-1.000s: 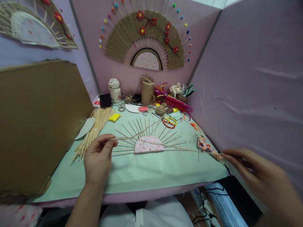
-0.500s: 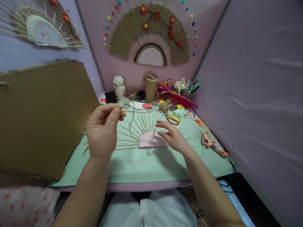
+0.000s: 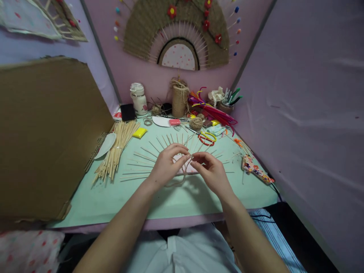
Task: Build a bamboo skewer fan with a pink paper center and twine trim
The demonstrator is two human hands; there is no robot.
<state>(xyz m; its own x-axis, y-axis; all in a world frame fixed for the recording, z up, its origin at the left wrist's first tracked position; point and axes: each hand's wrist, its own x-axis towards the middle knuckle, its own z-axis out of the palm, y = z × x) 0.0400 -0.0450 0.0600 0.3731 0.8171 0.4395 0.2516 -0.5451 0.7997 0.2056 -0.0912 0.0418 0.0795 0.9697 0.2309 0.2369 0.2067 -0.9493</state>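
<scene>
My left hand (image 3: 170, 161) and my right hand (image 3: 212, 170) meet over a half-round dotted piece (image 3: 179, 156) with thin sticks (image 3: 146, 154) fanning out from it. Twine (image 3: 186, 172) is pinched in the fingertips of both hands, which are almost touching. A loose loop of it hangs below the left hand onto the table. The half-round piece is largely hidden behind my hands, and its sticks spread to both sides and away from me.
A bundle of sticks (image 3: 115, 151) and a yellow packet (image 3: 140, 132) lie left, beside a cardboard sheet (image 3: 48, 140). Scissors (image 3: 207, 138), a twine ball (image 3: 196, 123), a twine spool (image 3: 179, 100) and a white jar (image 3: 138, 100) stand behind. A flowered glue gun (image 3: 256, 170) lies right.
My left hand has come down and right, bringing its twine end to my right hand over the half-round piece. My right hand has closed its fingers. The view has tilted slightly down.
</scene>
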